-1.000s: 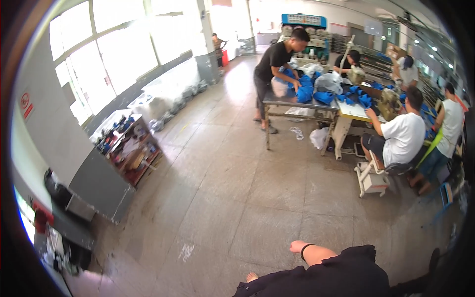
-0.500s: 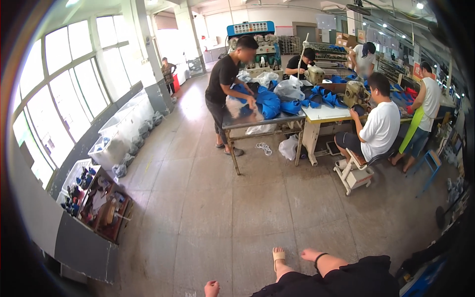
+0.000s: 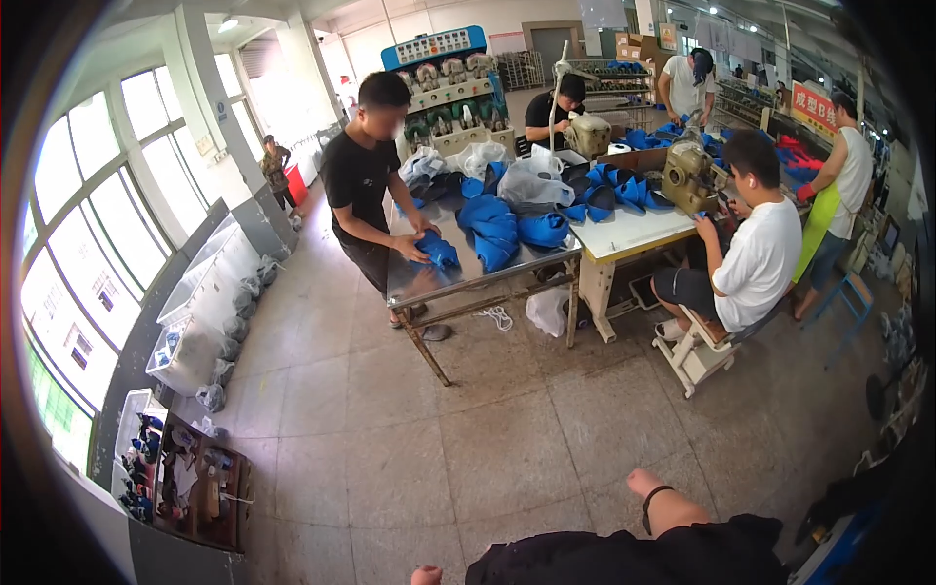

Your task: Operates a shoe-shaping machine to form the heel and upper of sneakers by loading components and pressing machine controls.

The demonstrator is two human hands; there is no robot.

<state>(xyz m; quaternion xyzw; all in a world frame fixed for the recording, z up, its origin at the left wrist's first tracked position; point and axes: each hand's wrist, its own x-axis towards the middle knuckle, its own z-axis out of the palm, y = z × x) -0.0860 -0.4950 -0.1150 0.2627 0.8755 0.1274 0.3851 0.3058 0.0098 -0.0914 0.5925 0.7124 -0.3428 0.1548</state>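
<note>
My right hand (image 3: pixel 644 481) hangs at the lower right, over the floor in front of my black clothing (image 3: pixel 604 561). A black band (image 3: pixel 651 502) circles that wrist. Its fingers look curled in, and no object shows in them. Only the top of my left hand (image 3: pixel 426 576) rises above the lower edge. It appears loosely closed, and most of it is cut off. Neither hand touches anything that I can see. Closest ahead is a metal-topped table (image 3: pixel 458 290) bearing blue stacked pieces (image 3: pixel 489 234) that look like shoe uppers.
A person in black (image 3: pixel 366 185) handles blue pieces at the table's left side. To the right, a seated person in white (image 3: pixel 765 249) works by a sewing machine (image 3: pixel 687 175). Shelves of shoes (image 3: pixel 200 487) and white bins (image 3: pixel 185 356) line the left wall. Tiled floor (image 3: pixel 409 458) lies between.
The view has shifted, and the table appears closer and larger. My sandalled foot has gone out of sight. The person in black now has both hands on a blue piece at the table's left side.
</note>
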